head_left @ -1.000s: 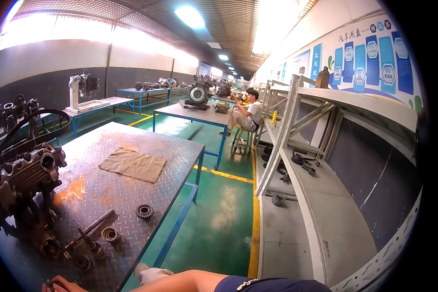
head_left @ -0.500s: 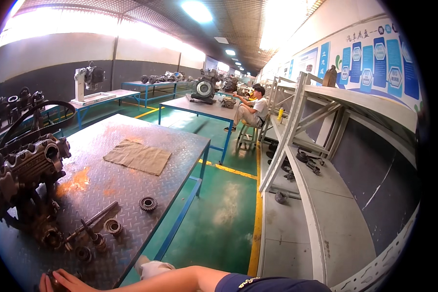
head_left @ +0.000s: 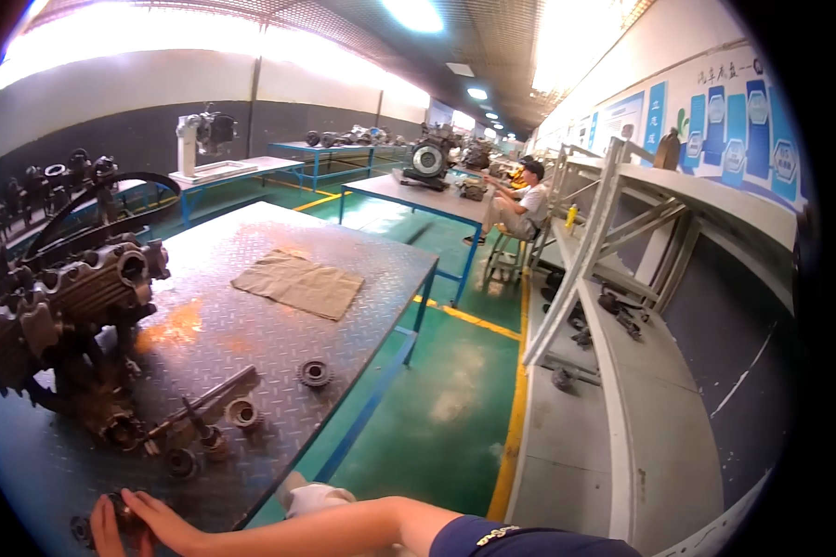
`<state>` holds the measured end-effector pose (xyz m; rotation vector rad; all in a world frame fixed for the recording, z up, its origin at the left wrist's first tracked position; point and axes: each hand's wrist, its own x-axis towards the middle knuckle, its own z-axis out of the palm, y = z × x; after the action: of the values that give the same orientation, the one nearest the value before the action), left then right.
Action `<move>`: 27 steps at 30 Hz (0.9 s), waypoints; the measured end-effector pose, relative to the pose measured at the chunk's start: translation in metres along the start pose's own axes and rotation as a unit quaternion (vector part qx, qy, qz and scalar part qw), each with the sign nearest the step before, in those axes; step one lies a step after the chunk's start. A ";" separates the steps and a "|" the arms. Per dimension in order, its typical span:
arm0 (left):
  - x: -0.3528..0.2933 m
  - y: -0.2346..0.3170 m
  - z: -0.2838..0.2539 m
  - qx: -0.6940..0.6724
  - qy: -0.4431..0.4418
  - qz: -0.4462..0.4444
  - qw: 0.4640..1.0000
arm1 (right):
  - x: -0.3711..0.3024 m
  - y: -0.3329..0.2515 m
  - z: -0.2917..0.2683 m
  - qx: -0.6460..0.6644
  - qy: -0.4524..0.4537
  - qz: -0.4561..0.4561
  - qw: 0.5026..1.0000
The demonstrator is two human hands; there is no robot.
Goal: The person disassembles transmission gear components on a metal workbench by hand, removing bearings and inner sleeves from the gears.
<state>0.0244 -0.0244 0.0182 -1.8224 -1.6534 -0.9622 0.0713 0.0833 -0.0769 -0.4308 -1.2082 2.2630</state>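
Observation:
Low on the near left of the metal table, my left hand and my right hand close together around a dark round metal part. The fingers cover much of it, so its exact kind does not show. Just left of my left hand is a small dark ring-shaped part. Farther up lie a toothed gear, a dark ring gear, a short shaft with a gear on its end and a long rod. Another gear sits apart near the right edge.
A large greasy engine takes up the table's left side. A brown cloth lies flat behind the gears. To the right are a green floor with a yellow line and a metal shelf rack. A person sits at a farther table.
The view has swung left, so the whole scene sits farther right in the picture. My hands remain together on the metal part, and more of them and the ring beside them shows.

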 end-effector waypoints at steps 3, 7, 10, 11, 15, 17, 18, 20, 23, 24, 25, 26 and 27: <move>0.003 -0.001 0.001 -0.004 0.002 0.021 1.000 | -0.009 -0.019 -0.007 0.068 -0.038 0.028 0.997; 0.006 -0.001 0.000 -0.017 0.009 0.035 0.999 | -0.009 -0.015 -0.007 0.059 -0.042 0.057 0.996; 0.008 0.004 -0.006 -0.015 0.012 0.035 0.999 | -0.027 -0.036 -0.007 0.123 -0.108 0.105 0.981; 0.009 0.007 -0.009 -0.013 0.017 0.035 0.999 | -0.030 -0.038 -0.005 0.125 -0.108 0.106 0.981; 0.015 0.003 -0.017 0.032 0.014 0.076 0.996 | -0.031 -0.047 -0.005 0.151 -0.117 0.094 0.977; 0.013 -0.004 -0.014 0.043 0.047 0.066 0.996 | -0.032 -0.050 0.000 0.153 -0.132 0.086 0.976; 0.009 -0.004 -0.013 0.027 0.046 0.010 0.998 | -0.037 -0.063 -0.001 0.154 -0.137 0.107 0.973; 0.003 -0.004 -0.016 0.014 0.042 -0.026 0.999 | -0.041 -0.068 0.004 0.126 -0.137 0.119 0.975; 0.007 0.000 -0.015 -0.010 0.046 -0.047 0.998 | -0.032 -0.057 0.001 0.104 -0.163 0.120 0.974; 0.007 0.001 -0.018 -0.015 0.038 -0.045 0.998 | -0.035 -0.062 0.001 0.101 -0.182 0.127 0.970; 0.007 0.004 -0.020 -0.020 0.030 -0.043 0.998 | -0.035 -0.061 0.001 0.103 -0.180 0.130 0.970; 0.009 0.006 -0.021 -0.021 0.027 -0.047 0.998 | -0.034 -0.058 0.000 0.126 -0.173 0.114 0.970; 0.013 0.009 -0.021 -0.022 0.022 -0.042 0.999 | -0.034 -0.061 0.002 0.148 -0.166 0.100 0.970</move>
<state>0.0303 -0.0337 0.0426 -1.7592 -1.7067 -1.0743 0.1165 0.0898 -0.0241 -0.0607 -0.9877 2.7182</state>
